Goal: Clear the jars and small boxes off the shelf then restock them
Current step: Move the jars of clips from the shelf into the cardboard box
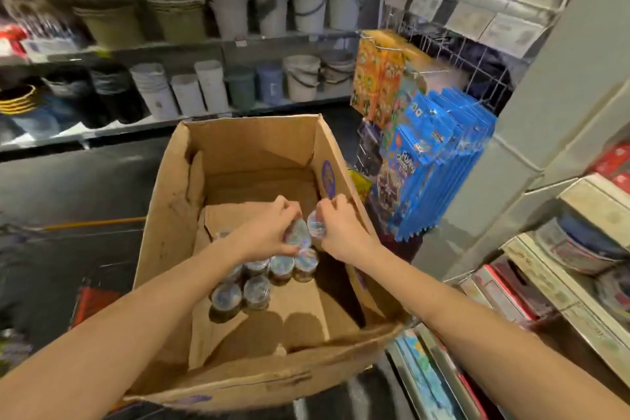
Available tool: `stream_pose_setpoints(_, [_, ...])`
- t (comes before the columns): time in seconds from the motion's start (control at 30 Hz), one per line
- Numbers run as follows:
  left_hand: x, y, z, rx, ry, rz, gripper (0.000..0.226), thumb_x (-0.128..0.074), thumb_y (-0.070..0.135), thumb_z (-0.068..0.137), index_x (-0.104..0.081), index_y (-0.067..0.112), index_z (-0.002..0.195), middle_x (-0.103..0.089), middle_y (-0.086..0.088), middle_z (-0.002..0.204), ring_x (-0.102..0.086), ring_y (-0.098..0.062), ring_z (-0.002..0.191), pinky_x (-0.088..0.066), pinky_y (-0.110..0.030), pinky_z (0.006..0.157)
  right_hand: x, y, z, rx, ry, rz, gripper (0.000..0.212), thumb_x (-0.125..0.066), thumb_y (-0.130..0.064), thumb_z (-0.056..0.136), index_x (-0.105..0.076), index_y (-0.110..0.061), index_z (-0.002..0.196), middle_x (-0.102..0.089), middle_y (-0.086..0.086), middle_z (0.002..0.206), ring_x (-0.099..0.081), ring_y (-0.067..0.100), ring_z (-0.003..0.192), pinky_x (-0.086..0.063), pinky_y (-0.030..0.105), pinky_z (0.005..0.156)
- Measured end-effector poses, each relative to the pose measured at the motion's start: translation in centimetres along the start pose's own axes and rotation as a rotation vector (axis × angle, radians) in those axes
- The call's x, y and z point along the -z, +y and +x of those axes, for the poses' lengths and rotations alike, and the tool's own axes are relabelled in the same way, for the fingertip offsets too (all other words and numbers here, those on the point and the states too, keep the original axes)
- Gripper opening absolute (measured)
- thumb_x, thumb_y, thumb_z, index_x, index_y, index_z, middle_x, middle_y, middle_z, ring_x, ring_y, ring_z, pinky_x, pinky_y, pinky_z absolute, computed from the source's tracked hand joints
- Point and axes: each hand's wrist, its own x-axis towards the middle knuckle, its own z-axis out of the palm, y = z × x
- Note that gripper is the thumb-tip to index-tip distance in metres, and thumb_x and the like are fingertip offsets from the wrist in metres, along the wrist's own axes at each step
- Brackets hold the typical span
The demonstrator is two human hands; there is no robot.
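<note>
Jars (255, 291) with shiny lids crowd the cardboard box (163, 215). My left hand (269, 235) grips one jar and my right hand (341, 225) pinches another. If they knock together, either could slip and fall.

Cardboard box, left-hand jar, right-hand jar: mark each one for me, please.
cardboard box (167, 215), head view, on its left wall
left-hand jar (298, 232), head view, on its shiny lid below the fingers
right-hand jar (316, 225), head view, on its shiny lid beside the thumb
</note>
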Motion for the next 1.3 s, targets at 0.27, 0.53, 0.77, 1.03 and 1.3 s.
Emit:
stream_pose_setpoints(0.27, [-7.3, -2.5, 0.8, -0.145, -0.173, 0.280, 0.069, -0.064, 0.056, 0.079, -0.045, 0.010, 0.128, -0.044, -0.009, 0.129, -0.046, -0.024, 0.113, -0.043, -0.036, 0.095, -7.8, 1.1, 1.0, -0.124, -0.264, -0.133, 0.042, -0.057, -0.018, 0.088, -0.038, -0.008, 0.124, -0.036, 0.015, 0.124, -0.040, 0.036, 0.113, -0.042, 0.044, 0.091])
stream_pose_setpoints(0.53, [-13.3, -3.6, -0.5, -0.100, -0.268, 0.397, 0.065, -0.057, 0.052, 0.085, -0.045, 0.012, 0.134, -0.040, -0.011, 0.142, -0.026, -0.029, 0.138, -0.005, -0.057, 0.116, -13.0, 1.4, 0.3, -0.207, -0.385, -0.172, 0.037, -0.053, -0.016, 0.093, -0.040, -0.010, 0.128, -0.038, 0.013, 0.128, -0.036, 0.033, 0.123, -0.041, 0.052, 0.098])
stream_pose_setpoints(0.77, [-14.6, -4.4, -0.7, -0.085, -0.285, 0.404, 0.059, -0.051, 0.043, 0.090, -0.040, 0.009, 0.138, -0.037, -0.013, 0.146, -0.018, -0.029, 0.143, 0.004, -0.058, 0.114, -15.6, 2.2, 0.4, -0.079, -0.371, -0.221, 0.048, -0.057, -0.016, 0.091, -0.036, -0.008, 0.133, -0.039, 0.014, 0.133, -0.037, 0.031, 0.126, -0.040, 0.042, 0.100])
stream_pose_setpoints(1.03, [-15.1, -4.2, -0.4, -0.021, -0.259, 0.366, 0.060, -0.054, 0.041, 0.090, -0.038, 0.009, 0.139, -0.036, -0.013, 0.147, -0.019, -0.028, 0.143, -0.003, -0.061, 0.114, -16.6, 1.9, 0.1, -0.057, -0.385, -0.263, 0.071, -0.060, -0.020, 0.091, -0.018, -0.008, 0.147, -0.034, 0.018, 0.143, -0.029, 0.034, 0.135, -0.044, 0.038, 0.100])
stream_pose_setpoints(1.3, [-15.5, -5.3, -0.2, 0.043, -0.227, 0.419, 0.081, -0.049, 0.053, 0.090, -0.020, 0.007, 0.150, -0.026, -0.015, 0.154, -0.014, -0.029, 0.146, 0.005, -0.068, 0.109, -16.9, 1.8, 0.5, -0.063, -0.380, -0.237, 0.079, -0.056, -0.019, 0.094, -0.003, -0.007, 0.151, -0.037, 0.020, 0.138, -0.034, 0.032, 0.128, -0.049, 0.034, 0.090])
